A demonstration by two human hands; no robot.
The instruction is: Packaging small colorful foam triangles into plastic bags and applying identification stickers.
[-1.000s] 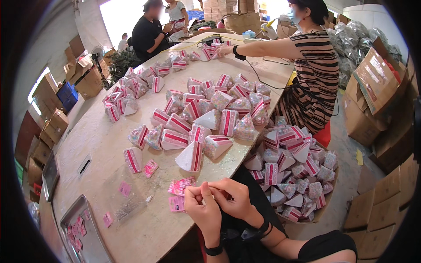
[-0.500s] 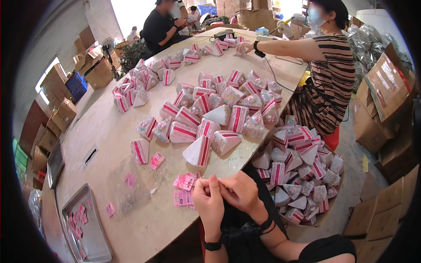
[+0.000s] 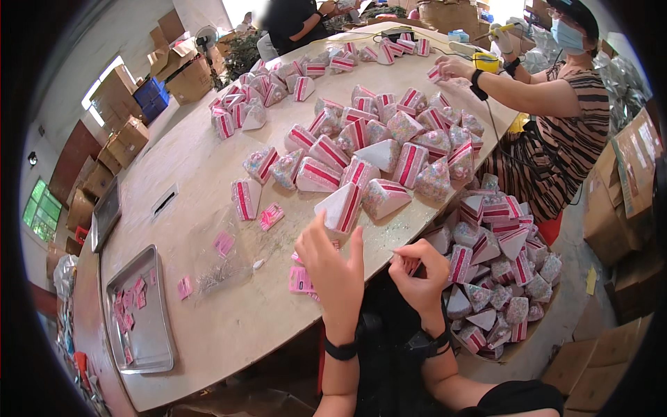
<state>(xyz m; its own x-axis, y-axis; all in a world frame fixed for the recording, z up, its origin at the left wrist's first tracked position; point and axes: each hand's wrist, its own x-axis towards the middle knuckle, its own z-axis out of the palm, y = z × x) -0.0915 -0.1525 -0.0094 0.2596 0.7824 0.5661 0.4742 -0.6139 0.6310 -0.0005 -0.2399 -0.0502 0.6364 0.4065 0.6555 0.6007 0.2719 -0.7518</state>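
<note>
My left hand point(image 3: 333, 271) reaches over the table edge with fingers apart and nothing in it. Its fingertips are at a wedge-shaped cake-slice ornament point(image 3: 340, 207), white with pink stripes; whether they touch it I cannot tell. Beside it, my right hand point(image 3: 422, 274) is closed in a pinch, and what sits between its fingers is too small to make out. Pink printed tags point(image 3: 300, 280) lie partly hidden behind my left hand. Another loose tag point(image 3: 271, 216) rests farther in, near a cake slice point(image 3: 245, 198).
Many glittery cake slices point(image 3: 406, 127) cover the table's middle. More fill a heap point(image 3: 517, 309) low on my right. A metal tray point(image 3: 151, 340) with pink tags stands left, near a clear plastic bag point(image 3: 226, 267). Across the right corner, a masked co-worker point(image 3: 556, 97) holds a slice and a yellow tool.
My hands have come apart. The left one has opened and risen toward the nearest cake slice, while the right has moved right, still pinched. The whole view has shifted.
</note>
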